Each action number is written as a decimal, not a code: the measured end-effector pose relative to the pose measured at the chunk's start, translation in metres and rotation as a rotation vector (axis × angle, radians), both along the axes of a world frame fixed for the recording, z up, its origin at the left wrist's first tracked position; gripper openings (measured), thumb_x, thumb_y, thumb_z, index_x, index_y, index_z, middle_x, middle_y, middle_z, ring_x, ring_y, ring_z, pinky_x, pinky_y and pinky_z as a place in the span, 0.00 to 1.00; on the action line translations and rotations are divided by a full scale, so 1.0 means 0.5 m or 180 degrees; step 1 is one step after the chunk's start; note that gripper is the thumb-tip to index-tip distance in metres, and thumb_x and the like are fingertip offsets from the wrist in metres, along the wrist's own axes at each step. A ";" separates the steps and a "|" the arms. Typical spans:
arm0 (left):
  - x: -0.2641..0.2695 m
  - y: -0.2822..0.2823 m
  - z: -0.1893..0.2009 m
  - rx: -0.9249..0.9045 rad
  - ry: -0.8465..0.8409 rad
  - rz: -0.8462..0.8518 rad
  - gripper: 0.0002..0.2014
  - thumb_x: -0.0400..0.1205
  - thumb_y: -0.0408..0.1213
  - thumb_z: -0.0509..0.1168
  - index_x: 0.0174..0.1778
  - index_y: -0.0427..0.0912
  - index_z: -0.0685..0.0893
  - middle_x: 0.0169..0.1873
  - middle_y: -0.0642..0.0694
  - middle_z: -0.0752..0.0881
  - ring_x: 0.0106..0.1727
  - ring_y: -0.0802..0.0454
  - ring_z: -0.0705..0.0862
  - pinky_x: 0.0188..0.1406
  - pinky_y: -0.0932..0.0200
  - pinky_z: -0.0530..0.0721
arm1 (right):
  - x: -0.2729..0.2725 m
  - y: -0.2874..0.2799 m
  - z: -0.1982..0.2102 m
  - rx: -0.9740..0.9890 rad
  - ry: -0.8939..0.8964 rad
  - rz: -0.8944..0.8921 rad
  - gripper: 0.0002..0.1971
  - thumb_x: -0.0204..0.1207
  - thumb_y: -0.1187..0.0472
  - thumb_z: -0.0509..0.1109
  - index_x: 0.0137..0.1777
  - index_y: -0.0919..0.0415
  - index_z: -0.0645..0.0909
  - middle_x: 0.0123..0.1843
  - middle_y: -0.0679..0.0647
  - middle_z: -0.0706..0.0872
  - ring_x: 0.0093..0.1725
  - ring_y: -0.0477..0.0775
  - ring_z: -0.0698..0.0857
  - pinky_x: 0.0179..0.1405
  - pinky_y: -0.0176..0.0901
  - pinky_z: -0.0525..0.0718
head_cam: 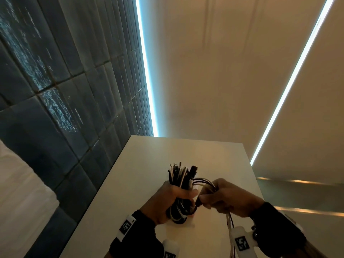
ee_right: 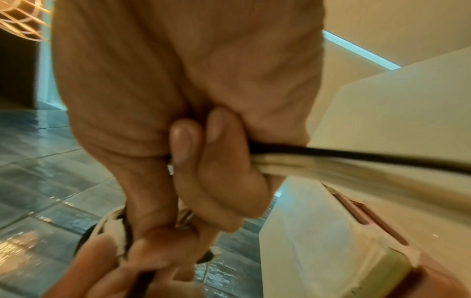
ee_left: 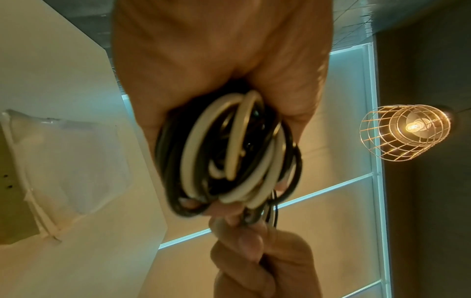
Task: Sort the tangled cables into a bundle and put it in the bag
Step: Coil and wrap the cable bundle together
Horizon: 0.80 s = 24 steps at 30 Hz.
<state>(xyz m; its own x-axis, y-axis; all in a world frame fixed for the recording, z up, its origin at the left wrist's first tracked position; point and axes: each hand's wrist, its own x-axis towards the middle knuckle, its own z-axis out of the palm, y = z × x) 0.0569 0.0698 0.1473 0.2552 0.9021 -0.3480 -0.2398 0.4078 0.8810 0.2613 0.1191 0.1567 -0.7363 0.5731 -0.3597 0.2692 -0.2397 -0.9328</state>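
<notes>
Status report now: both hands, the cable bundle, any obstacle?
Left hand grips cable bundle above white table. Right hand pinches loose cable ends beside it. Clear bag lies on table, not yet used. No obstacle seen.

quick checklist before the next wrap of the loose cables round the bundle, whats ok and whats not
1. Left hand grips the cable bundle firmly: ok.
2. Right hand holds the loose cables: ok, fingers are curled round them.
3. Bundle lies in tidy coils: ok in the left wrist view, black and white loops lie together.
4. Loose tail fully gathered: not ok, strands trail below the right hand.
5. Bag ready to receive the bundle: cannot tell, a clear plastic bag lies on the table, its opening not visible.
</notes>
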 end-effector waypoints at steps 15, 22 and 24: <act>0.011 -0.028 -0.003 -0.0191 -0.0555 0.0085 0.07 0.75 0.26 0.71 0.45 0.32 0.80 0.29 0.41 0.76 0.27 0.48 0.78 0.48 0.43 0.84 | -0.013 0.001 0.025 0.0527 0.0068 -0.0487 0.18 0.76 0.55 0.74 0.48 0.73 0.77 0.28 0.55 0.71 0.23 0.48 0.60 0.20 0.42 0.55; 0.002 -0.017 -0.002 0.0003 -0.0771 0.0640 0.11 0.73 0.34 0.73 0.27 0.43 0.79 0.23 0.46 0.70 0.22 0.53 0.73 0.25 0.57 0.76 | 0.032 -0.023 -0.033 -0.0098 0.0634 -0.0955 0.19 0.80 0.49 0.68 0.45 0.68 0.83 0.29 0.53 0.60 0.24 0.48 0.55 0.21 0.40 0.53; 0.012 -0.016 -0.010 -0.0075 -0.0736 0.0801 0.14 0.74 0.36 0.74 0.25 0.43 0.78 0.22 0.46 0.69 0.21 0.52 0.72 0.25 0.58 0.75 | 0.011 -0.035 -0.028 0.0425 0.0386 -0.1624 0.17 0.79 0.51 0.69 0.39 0.66 0.85 0.26 0.53 0.64 0.22 0.48 0.58 0.22 0.40 0.56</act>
<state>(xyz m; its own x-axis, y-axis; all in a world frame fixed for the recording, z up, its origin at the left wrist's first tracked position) 0.0630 0.0620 0.1425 0.1001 0.9392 -0.3285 -0.5278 0.3300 0.7826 0.2667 0.1016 0.1425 -0.3842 0.9037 -0.1889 0.0381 -0.1889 -0.9813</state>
